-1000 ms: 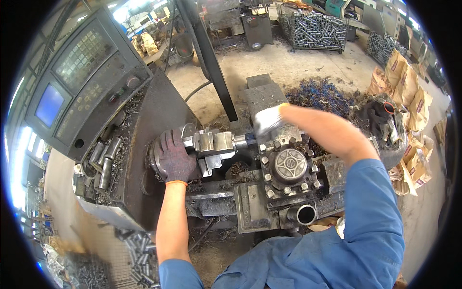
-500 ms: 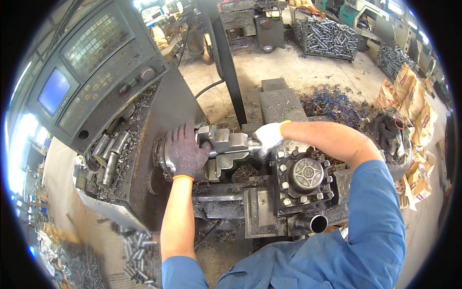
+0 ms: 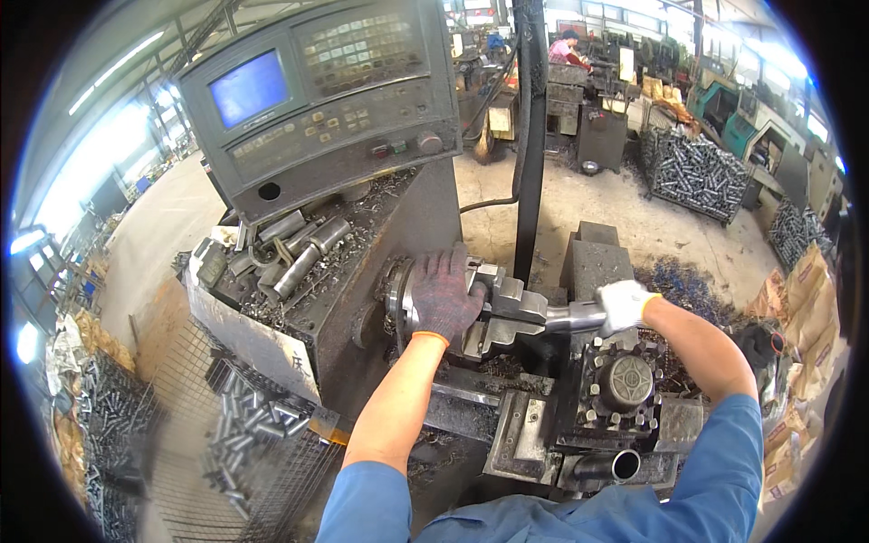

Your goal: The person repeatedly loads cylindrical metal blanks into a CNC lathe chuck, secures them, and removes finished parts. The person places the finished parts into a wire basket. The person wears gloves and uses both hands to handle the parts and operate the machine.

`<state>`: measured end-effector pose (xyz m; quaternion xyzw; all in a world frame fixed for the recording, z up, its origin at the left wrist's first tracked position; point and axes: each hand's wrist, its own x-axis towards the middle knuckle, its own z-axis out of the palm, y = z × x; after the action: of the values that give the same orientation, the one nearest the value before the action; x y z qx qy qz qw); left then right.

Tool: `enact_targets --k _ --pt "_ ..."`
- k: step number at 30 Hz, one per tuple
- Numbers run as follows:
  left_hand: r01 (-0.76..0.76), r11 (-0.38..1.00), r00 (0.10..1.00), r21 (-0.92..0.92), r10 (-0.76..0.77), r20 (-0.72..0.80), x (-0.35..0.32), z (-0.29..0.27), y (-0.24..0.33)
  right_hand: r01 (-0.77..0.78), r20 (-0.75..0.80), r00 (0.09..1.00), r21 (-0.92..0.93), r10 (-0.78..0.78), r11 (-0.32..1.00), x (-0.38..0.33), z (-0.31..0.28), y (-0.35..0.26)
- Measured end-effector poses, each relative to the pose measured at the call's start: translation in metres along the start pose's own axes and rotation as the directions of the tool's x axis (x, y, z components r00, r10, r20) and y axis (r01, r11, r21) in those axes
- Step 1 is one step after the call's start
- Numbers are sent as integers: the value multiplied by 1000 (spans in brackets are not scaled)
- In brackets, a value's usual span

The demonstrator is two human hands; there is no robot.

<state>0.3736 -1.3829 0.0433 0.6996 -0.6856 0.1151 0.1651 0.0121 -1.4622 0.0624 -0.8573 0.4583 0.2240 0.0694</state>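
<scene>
My left hand [image 3: 445, 294], in a dark grey-red knit glove, lies on the lathe chuck [image 3: 398, 294] with its fingers stretched out. To its right the stepped chuck jaws [image 3: 511, 303] stick out. My right hand [image 3: 625, 306], in a white glove, is closed round the right end of a shiny metal cylinder [image 3: 577, 317]. The cylinder's left end reaches the jaws; whether they grip it is hidden. Below that hand sits the square tool post [image 3: 626, 380], with bolts around its round cap. A metal tube [image 3: 625, 465] points out of its near side.
A control panel [image 3: 317, 100] with a blue screen rises at left. Metal cylinders [image 3: 299, 258] lie among chips on the ledge below it. A dark post [image 3: 529, 154] stands behind the chuck. Wire bins of metal parts [image 3: 697, 172] and paper sacks [image 3: 815, 299] are at right. A person [image 3: 568, 50] works far back.
My right hand has moved right, away from the jaws, and more of the metal cylinder shows. My left hand stays on the chuck. The view has turned left and up.
</scene>
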Motion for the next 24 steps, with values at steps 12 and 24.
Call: enact_targets --k 12,24 --pt "-374 184 908 -909 273 -318 -130 -30 34 -149 -469 772 522 429 840 -219 -20 -183" --pt "628 -448 769 -636 231 596 -299 65 72 -154 137 973 985 186 81 -158 259 -297"
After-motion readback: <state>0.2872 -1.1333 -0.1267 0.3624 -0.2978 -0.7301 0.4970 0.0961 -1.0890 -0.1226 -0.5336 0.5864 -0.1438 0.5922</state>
